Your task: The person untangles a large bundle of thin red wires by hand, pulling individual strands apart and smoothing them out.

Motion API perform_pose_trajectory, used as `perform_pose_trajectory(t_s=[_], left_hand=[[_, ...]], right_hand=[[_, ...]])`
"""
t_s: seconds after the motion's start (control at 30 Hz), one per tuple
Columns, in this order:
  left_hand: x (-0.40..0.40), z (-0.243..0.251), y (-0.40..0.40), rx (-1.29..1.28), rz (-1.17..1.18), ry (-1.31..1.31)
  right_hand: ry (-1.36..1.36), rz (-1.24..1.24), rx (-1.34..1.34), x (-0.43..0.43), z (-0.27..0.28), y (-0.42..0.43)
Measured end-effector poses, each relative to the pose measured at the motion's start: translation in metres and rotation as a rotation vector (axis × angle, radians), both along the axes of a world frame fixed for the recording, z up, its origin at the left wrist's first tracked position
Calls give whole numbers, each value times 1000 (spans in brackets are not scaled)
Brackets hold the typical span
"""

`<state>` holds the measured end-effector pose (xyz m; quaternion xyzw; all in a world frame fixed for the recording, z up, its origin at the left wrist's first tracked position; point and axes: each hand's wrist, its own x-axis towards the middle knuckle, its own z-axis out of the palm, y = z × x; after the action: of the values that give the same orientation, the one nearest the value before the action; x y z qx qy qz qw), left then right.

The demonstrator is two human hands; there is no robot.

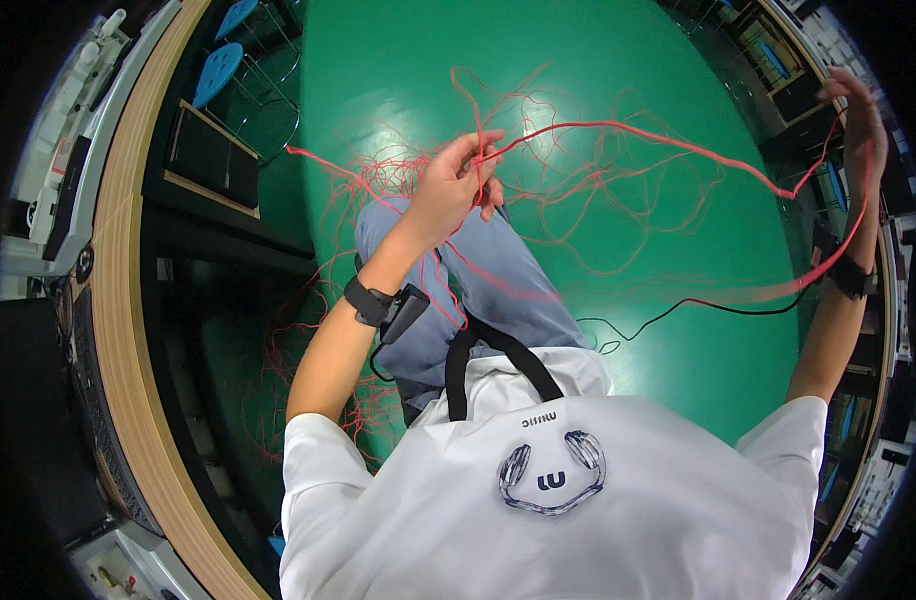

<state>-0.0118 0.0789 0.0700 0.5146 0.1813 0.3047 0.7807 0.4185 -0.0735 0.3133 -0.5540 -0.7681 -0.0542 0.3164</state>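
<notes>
My left hand (458,180) is raised above my knees with a red cord (623,127) pinched between thumb and fingers. Its lower fingers are curled loosely, and more red strands hang beneath the palm. From there the cord stretches to the right, bends sharply, and rises to my right hand (863,135), held far out at the right edge. That hand is blurred; the cord runs up to its curled fingers and a second length sweeps back from it in a blurred arc. A loose tangle of thin red cord (390,169) spreads over the floor beyond my left hand.
Black straps with a small dark device (404,311) circle my wrists; a black cable (690,301) leads from the right one. Wood-edged benches (120,315) line the left side, with blue stools (219,73) beyond. More red strands (371,409) lie by my left side on the green floor (698,360).
</notes>
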Motion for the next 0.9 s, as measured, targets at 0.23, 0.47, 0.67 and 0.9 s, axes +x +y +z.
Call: perform_pose_trajectory(t_s=[0.23, 0.47, 0.67, 0.9], left_hand=[[9, -3, -12, 164, 201, 155], [29, -26, -18, 312, 544, 35], [32, -38, -15, 826, 853, 182], [21, -25, -19, 676, 726, 190]], right_hand=[[-318, 372, -387, -170, -56, 52], [-155, 411, -771, -268, -122, 57], [49, 373, -1008, -295, -177, 46], [511, 397, -867, -283, -156, 50]])
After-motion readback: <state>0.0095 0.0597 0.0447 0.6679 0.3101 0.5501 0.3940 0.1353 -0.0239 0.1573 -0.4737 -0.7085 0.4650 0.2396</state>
